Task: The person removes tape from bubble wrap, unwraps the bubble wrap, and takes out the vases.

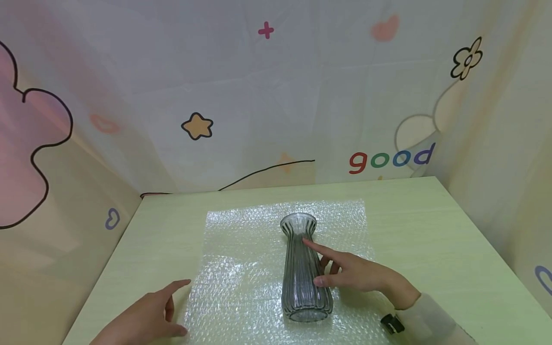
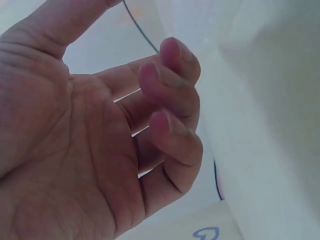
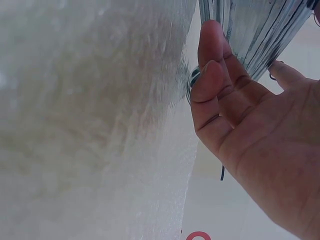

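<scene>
A ribbed grey-tinted glass vase (image 1: 302, 278) lies on a sheet of bubble wrap (image 1: 241, 287), its flared mouth towards the back wall and its base towards me. My right hand (image 1: 358, 270) is at the vase's right side. Its index finger extends to the neck, and the thumb tip rests against the body. In the right wrist view the other fingers bend loosely beside the glass (image 3: 255, 35). My left hand (image 1: 144, 316) hovers by the bubble wrap's left edge, thumb and index spread apart. In the left wrist view its palm (image 2: 75, 140) holds nothing.
The bubble wrap covers the middle of a pale green table (image 1: 453, 249). A printed cloth (image 1: 276, 96) hangs behind the table and along both sides. A small black clip (image 1: 392, 324) sits at my right sleeve cuff.
</scene>
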`<action>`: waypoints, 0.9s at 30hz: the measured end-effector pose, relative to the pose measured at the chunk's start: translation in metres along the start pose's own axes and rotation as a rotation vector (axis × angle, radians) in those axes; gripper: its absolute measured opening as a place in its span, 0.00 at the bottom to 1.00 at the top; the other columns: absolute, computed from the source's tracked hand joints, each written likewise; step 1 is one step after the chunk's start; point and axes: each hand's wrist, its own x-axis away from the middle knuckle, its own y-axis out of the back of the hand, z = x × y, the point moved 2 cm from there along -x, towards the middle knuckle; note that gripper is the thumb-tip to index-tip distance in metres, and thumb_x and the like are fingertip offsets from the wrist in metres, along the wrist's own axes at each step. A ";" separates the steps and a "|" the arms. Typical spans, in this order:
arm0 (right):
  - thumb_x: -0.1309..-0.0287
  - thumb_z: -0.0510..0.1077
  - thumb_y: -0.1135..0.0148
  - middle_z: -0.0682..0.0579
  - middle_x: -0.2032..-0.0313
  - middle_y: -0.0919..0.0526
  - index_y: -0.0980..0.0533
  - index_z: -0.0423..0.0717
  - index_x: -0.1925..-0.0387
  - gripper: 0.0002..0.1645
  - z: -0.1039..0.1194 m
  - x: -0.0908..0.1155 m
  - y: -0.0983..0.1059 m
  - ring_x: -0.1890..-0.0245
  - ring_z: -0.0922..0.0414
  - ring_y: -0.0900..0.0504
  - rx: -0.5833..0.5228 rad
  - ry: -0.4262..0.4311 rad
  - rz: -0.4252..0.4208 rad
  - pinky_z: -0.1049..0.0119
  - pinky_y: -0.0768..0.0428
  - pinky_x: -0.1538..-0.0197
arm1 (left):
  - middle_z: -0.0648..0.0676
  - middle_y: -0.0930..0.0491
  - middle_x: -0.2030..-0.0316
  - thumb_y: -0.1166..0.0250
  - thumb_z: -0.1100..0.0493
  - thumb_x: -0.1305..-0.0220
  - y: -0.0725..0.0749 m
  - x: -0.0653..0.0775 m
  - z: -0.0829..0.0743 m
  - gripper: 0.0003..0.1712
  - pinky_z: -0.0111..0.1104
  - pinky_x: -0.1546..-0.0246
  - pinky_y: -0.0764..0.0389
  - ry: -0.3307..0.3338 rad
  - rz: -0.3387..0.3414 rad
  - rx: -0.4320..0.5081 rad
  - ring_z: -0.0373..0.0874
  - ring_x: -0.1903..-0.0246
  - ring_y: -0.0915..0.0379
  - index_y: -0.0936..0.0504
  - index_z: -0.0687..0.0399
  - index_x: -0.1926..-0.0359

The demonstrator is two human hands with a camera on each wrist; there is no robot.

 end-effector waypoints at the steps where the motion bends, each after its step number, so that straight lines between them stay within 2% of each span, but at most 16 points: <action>1: 0.31 0.60 0.35 0.47 0.47 0.23 0.56 0.76 0.18 0.53 0.000 0.000 0.000 0.56 0.54 0.18 0.000 -0.002 0.000 0.62 0.22 0.53 | 0.48 0.27 0.72 0.17 0.47 0.53 0.002 0.002 0.001 0.59 0.29 0.70 0.31 -0.013 -0.006 -0.002 0.35 0.76 0.33 0.38 0.49 0.23; 6: 0.32 0.60 0.35 0.47 0.48 0.23 0.56 0.75 0.18 0.53 0.001 0.000 0.000 0.55 0.54 0.18 0.001 -0.003 -0.002 0.62 0.22 0.53 | 0.47 0.28 0.71 0.19 0.43 0.49 0.013 0.008 0.001 0.57 0.28 0.71 0.33 -0.060 -0.027 -0.003 0.32 0.78 0.35 0.38 0.51 0.23; 10: 0.32 0.59 0.34 0.48 0.48 0.22 0.54 0.74 0.18 0.52 0.001 0.000 0.001 0.56 0.54 0.18 0.012 0.014 -0.017 0.63 0.22 0.53 | 0.45 0.28 0.71 0.22 0.39 0.46 0.019 0.010 -0.004 0.55 0.27 0.71 0.32 -0.074 -0.043 -0.020 0.31 0.78 0.34 0.38 0.49 0.23; 19: 0.34 0.59 0.32 0.51 0.52 0.21 0.49 0.72 0.18 0.51 0.003 0.001 0.003 0.58 0.56 0.18 0.062 0.039 -0.054 0.65 0.21 0.56 | 0.44 0.27 0.69 0.28 0.34 0.40 0.026 0.008 -0.032 0.50 0.27 0.72 0.30 -0.102 -0.051 -0.047 0.32 0.79 0.34 0.36 0.46 0.23; 27: 0.35 0.60 0.31 0.54 0.60 0.22 0.46 0.64 0.18 0.51 0.007 0.000 0.004 0.64 0.59 0.19 0.108 0.103 -0.085 0.67 0.21 0.60 | 0.43 0.25 0.68 0.31 0.33 0.37 0.026 -0.001 -0.050 0.47 0.28 0.73 0.29 -0.141 -0.011 -0.024 0.34 0.77 0.33 0.36 0.43 0.24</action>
